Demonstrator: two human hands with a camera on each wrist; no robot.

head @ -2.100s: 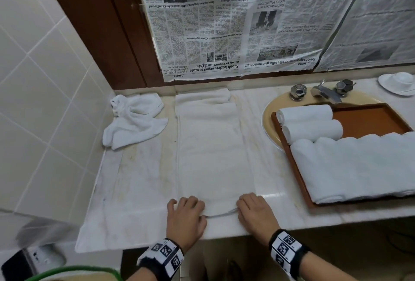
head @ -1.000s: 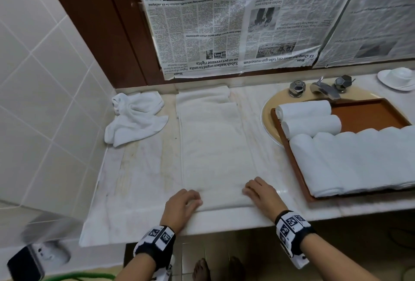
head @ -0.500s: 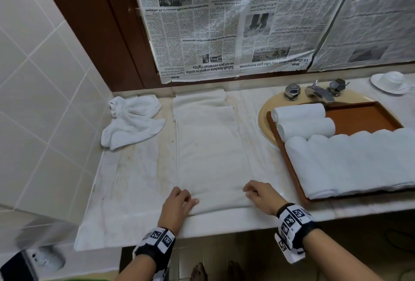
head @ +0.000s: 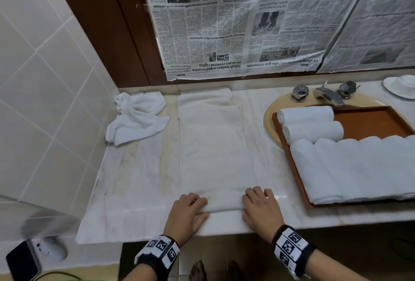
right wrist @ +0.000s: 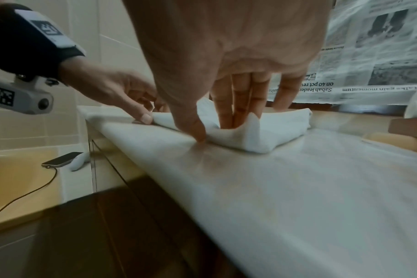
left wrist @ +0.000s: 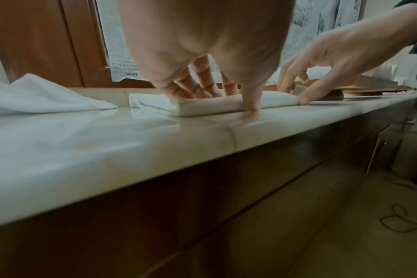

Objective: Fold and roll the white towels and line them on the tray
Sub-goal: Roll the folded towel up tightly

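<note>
At the far left corner of the marble countertop (head: 139,181), against the tiled wall, a crumpled white towel (head: 137,119) lies in a loose heap. Just right of it, a folded white towel (head: 213,146) stretches as a long strip from the back edge of the countertop to the front edge, where its near end is turned over into a low roll. The left hand (head: 187,214) grasps the left end of that roll, fingers curled over the top and thumb pressed at its front against the marble; the right hand (head: 258,207) grasps the right end the same way, fingers over the fold and thumb at the front. Further right, a brown tray (head: 370,121) sits across the beige sink (head: 268,119), with two rolled towels (head: 310,124) lying side by side at its back left corner and a row of rolled towels (head: 359,168) touching one another along its front edge. Behind the tray stands a chrome faucet (head: 325,94), and at the far right a white dish (head: 402,86) rests on the countertop.
</note>
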